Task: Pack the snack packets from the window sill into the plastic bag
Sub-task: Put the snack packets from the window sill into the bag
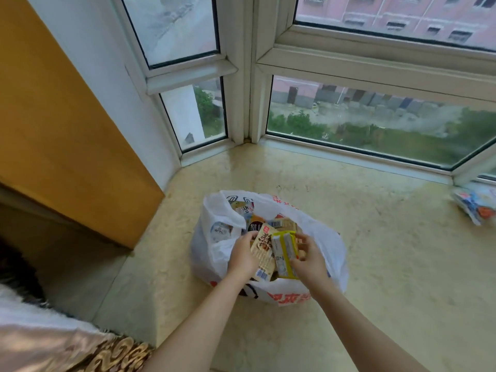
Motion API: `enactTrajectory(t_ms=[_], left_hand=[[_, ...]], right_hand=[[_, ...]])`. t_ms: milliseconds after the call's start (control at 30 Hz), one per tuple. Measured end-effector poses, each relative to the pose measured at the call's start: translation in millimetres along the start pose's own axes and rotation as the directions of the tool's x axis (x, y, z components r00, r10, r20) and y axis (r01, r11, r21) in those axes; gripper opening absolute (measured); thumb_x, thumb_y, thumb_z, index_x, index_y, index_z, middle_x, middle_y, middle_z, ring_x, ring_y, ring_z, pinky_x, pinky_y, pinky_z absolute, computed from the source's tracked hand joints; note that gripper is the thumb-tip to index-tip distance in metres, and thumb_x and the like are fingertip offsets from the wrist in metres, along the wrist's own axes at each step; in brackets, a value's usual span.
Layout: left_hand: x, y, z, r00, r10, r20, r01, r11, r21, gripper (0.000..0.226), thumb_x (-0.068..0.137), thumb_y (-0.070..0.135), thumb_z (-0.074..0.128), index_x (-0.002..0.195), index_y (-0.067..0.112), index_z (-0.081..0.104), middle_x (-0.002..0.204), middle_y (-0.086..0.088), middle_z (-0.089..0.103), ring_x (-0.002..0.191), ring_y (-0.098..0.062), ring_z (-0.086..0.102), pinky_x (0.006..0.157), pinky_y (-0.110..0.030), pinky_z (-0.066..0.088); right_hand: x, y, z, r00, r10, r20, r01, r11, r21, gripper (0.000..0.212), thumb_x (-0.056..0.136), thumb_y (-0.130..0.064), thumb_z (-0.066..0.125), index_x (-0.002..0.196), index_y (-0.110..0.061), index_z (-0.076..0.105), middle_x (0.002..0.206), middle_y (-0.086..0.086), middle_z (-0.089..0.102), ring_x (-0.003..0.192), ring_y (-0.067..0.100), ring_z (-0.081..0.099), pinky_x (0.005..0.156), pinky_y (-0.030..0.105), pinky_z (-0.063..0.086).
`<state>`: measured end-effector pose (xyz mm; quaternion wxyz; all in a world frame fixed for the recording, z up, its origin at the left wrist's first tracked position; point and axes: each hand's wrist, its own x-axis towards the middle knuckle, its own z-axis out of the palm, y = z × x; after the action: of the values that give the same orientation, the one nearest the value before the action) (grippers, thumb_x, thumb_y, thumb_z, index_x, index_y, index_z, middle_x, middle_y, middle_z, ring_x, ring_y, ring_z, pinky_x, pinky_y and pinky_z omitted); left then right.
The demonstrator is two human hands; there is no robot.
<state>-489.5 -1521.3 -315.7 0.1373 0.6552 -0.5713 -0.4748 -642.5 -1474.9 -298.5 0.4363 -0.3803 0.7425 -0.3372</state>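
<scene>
Over the open white plastic bag on the window sill, the left hand gripped a tan snack packet and the right hand pinched a yellow-edged packet. More packets lay inside the bag, and a few others lay well apart at the sill's far right.

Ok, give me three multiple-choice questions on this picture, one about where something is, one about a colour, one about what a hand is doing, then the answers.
1. Where does the plastic bag stand?
A. on the window sill
B. on the bed
C. on a chair

2. What colour edges the packet in the right hand?
A. purple
B. yellow
C. black

3. What is the left hand doing?
A. hanging idle
B. pressing the window glass
C. gripping a packet over the bag

Answers:
1 A, the bag rests on the window sill below the panes.
2 B, the yellow-edged packet shows a yellow border.
3 C, its fingers curl round the beige packet above the bag's mouth.
</scene>
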Motion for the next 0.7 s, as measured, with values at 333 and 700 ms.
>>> enactTrajectory(t_ms=[333, 700], left_hand=[[-3, -9, -32, 0.986, 0.167, 0.0, -0.166, 0.977, 0.133, 0.07, 0.088, -0.004, 0.052, 0.148, 0.029, 0.033, 0.16, 0.011, 0.005, 0.145, -0.013, 0.017, 0.108, -0.027, 0.036], [-41, 43, -21, 0.839, 0.529, 0.124, -0.528, 0.74, 0.417, 0.039, 0.096, 0.03, 0.05, 0.134, 0.03, 0.045, 0.129, 0.01, 0.054, 0.107, -0.011, 0.056, 0.079, -0.028, 0.049]], right_hand=[[-10, -2, 14, 0.998, 0.008, 0.067, 0.002, 0.989, -0.151, 0.063, 0.092, -0.005, 0.053, 0.148, -0.024, 0.032, 0.151, -0.008, 0.033, 0.133, 0.011, 0.038, 0.103, 0.023, 0.033], [-61, -7, -24, 0.948, -0.313, -0.061, 0.262, 0.875, -0.407, 0.05, 0.091, -0.014, 0.056, 0.138, -0.029, 0.047, 0.143, -0.014, 0.043, 0.131, 0.005, 0.039, 0.098, 0.03, 0.044]])
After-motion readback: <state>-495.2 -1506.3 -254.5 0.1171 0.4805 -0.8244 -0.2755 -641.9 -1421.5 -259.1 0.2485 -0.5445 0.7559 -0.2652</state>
